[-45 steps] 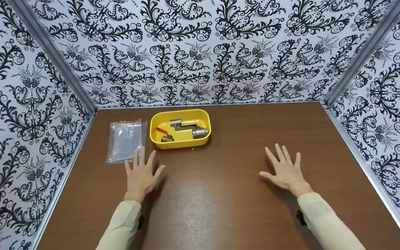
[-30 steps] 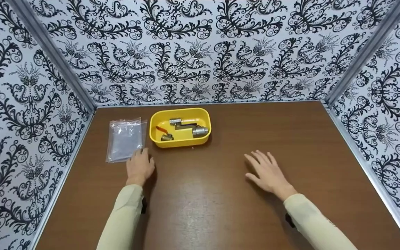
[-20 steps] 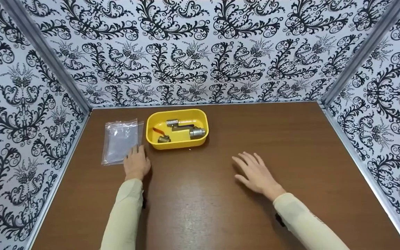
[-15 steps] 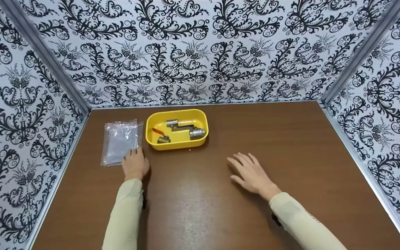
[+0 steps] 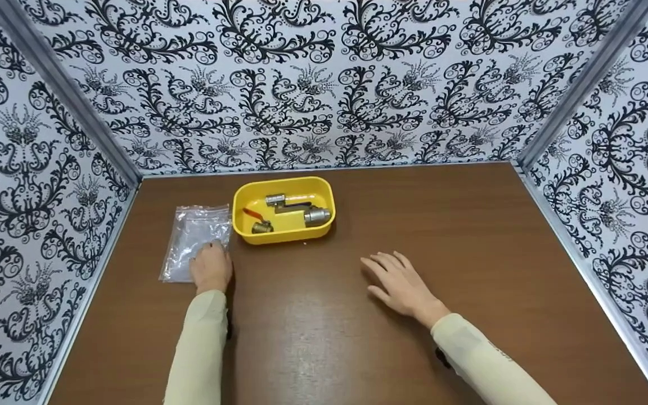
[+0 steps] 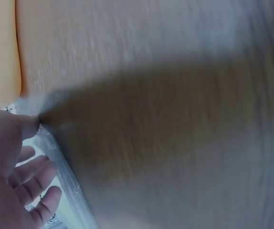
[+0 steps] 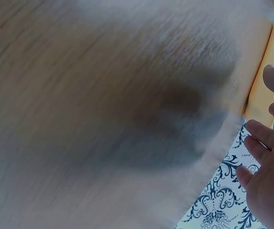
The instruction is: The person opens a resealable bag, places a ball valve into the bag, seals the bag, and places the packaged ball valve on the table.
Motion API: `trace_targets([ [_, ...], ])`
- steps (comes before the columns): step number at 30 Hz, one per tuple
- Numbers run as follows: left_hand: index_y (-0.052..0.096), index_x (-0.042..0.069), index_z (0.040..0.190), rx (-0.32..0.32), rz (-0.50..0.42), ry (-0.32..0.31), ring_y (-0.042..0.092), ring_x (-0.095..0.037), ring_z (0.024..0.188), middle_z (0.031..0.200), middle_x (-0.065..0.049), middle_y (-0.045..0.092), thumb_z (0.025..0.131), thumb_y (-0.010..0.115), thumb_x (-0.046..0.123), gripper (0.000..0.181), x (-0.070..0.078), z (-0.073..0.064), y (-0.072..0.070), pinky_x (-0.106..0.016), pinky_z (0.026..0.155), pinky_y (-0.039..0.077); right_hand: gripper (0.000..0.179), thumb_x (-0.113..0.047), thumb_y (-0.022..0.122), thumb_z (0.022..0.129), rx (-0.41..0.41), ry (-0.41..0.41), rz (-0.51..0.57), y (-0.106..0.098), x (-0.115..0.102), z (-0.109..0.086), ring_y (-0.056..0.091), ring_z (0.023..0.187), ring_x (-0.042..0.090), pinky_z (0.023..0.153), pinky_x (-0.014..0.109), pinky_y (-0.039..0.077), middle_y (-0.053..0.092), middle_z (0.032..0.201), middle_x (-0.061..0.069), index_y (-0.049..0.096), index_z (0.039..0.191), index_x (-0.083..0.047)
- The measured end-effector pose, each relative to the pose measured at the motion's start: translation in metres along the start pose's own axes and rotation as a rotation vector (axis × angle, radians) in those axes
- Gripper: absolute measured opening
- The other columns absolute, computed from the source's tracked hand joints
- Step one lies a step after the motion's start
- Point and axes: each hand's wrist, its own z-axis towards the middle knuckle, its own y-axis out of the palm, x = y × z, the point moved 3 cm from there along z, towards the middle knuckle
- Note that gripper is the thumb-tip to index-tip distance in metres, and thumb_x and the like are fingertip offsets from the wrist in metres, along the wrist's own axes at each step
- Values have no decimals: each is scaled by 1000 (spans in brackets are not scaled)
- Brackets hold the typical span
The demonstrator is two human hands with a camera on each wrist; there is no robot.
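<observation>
A clear plastic zip bag (image 5: 192,233), seemingly in a small stack, lies flat left of the yellow tray. My left hand (image 5: 211,266) pinches its near right edge; in the left wrist view my thumb (image 6: 31,126) is right at the bag's edge, with the other fingers curled beside it. My right hand (image 5: 403,284) hovers low over the table to the right, palm down, fingers spread and holding nothing. Inside the yellow tray (image 5: 284,236) lie a ball valve with a red lever (image 5: 262,226), a dark-blue lever valve (image 5: 296,207) and silver metal fittings (image 5: 317,216).
The brown table (image 5: 324,337) is bounded by patterned walls (image 5: 313,84) at the back and both sides, with metal edging along them. The tray stands near the back wall, its left end close beside the bag.
Both hands had spread fingers at first. My left hand has closed at the bag and drawn it toward me; my right hand has moved left. The tray has stayed in place.
</observation>
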Motion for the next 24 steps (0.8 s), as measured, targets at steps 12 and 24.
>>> trace_targets([
  [12,57,-7,110,-5,-7,-20,62,-50,95,106,-30,62,93,53,19,31,2,-4,-3,-62,76,50,58,-34,60,95,-36,28,19,2,-3,0,46,135,32,113,56,29,53,142,10,41,147,-18],
  [24,59,-1,111,81,-16,14,65,-50,79,104,-28,65,93,53,11,23,-7,-20,-20,-59,61,52,55,-32,60,95,-20,35,10,4,-5,-1,51,129,31,113,53,30,57,137,9,43,146,-18],
])
